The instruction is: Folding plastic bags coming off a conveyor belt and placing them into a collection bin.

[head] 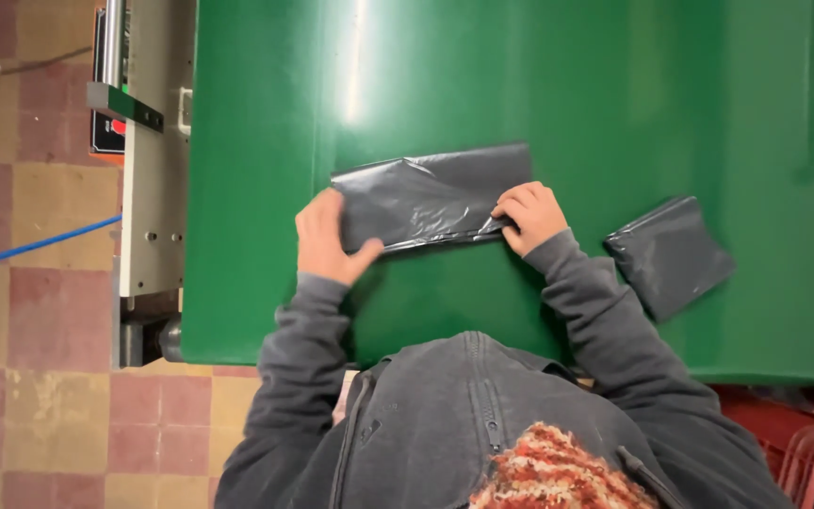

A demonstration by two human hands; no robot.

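Both hands, left hand (324, 238) and right hand (531, 215), pinch the folded dark-grey plastic bag (431, 198); the slick film could slip and unfold on the glossy green tabletop (614, 94).

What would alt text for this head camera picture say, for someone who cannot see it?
Two hands, left and right, press the ends of a folded dark plastic bag on a green table. A second folded bag lies to the right; the person wears a grey hoodie.

Long folded bag (431, 200) on table (256, 188); smaller folded bag (669, 254) right.
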